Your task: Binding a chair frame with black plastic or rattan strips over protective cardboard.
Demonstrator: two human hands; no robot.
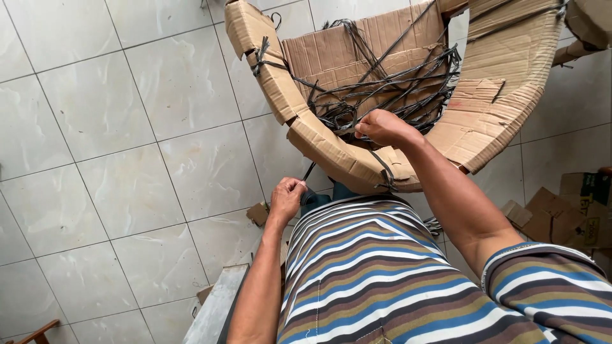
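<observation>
A large bent cardboard piece (331, 143) curves in front of me like a trough, bound with dark straps. A tangle of dark plastic straps (389, 89) lies inside it. My right hand (381, 127) is closed on some of these straps at the near rim. My left hand (288, 196) is a fist below the cardboard, pulling on a thin dark strap (310, 171) that runs up to the cardboard's underside. My striped shirt (376, 274) fills the lower middle.
Pale glossy floor tiles (127, 159) cover the left side. Cardboard scraps and flattened boxes (574, 216) lie at the right. A small cardboard scrap (257, 213) and a grey board (217, 306) sit near my left arm. A reddish wooden piece (32, 334) shows at bottom left.
</observation>
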